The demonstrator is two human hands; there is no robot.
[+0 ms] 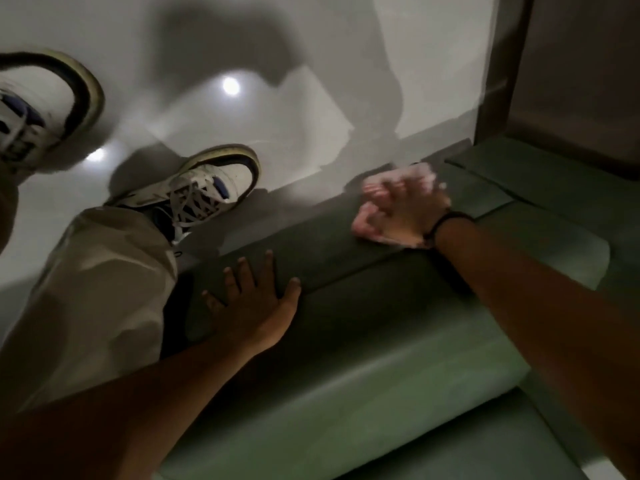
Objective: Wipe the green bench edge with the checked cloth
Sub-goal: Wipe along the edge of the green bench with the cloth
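Left hand (pixel 254 303) flat, fingers spread, palm down on green bench (pixel 398 368) front edge | right hand (pixel 403 216) blurred, clutching checked cloth (pixel 372 202), pressed to bench edge farther along | black wristband (pixel 437 226) | white sneaker (pixel 207 188) on glossy floor (pixel 242 36)

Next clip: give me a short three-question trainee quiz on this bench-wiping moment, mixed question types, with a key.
1. True or false: the left hand holds the checked cloth.
2. Which hand wears a dark wristband?
3. Multiple choice: the cloth sits (A) on the floor, (B) at the green bench edge, (C) on a sneaker.

Key:
1. False; the left hand rests flat, fingers spread, on the bench.
2. The right hand, which presses the blurred cloth.
3. B
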